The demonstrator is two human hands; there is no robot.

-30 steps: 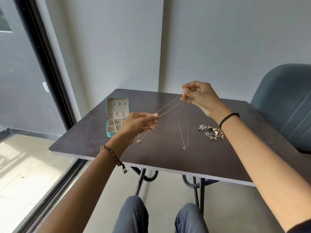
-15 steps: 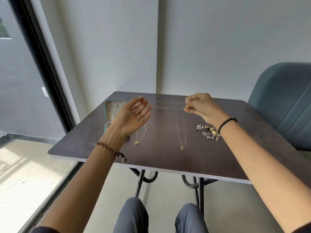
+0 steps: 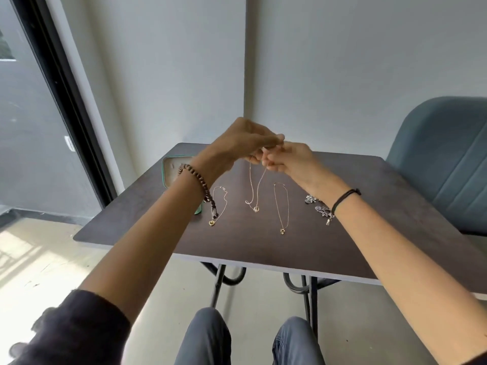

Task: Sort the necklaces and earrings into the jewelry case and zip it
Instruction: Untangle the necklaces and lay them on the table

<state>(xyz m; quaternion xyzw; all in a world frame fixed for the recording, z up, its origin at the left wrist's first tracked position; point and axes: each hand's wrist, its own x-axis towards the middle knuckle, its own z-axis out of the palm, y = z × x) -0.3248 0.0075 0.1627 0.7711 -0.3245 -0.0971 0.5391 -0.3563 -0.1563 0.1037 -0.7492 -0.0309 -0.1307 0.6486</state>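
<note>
My left hand (image 3: 237,143) and my right hand (image 3: 287,160) meet above the middle of the dark table (image 3: 263,248), both pinching the top of a thin gold necklace (image 3: 255,188). It hangs doubled, its pendant touching the tabletop. Two more gold necklaces lie flat: one with a heart pendant (image 3: 218,206) on the left, another (image 3: 282,206) on the right. A pile of silver earrings (image 3: 319,208) lies beside my right wrist. The teal jewelry case (image 3: 171,169) stands open at the left, mostly hidden behind my left forearm.
A blue-grey chair (image 3: 442,159) stands at the table's right side. A glass door with a black frame (image 3: 60,101) runs along the left. Walls meet in a corner behind the table. My knees are below the table's near edge.
My left hand opened and let go of the chain, then swung right and up to meet my right hand. The necklace, stretched between both hands before, now hangs doubled from them.
</note>
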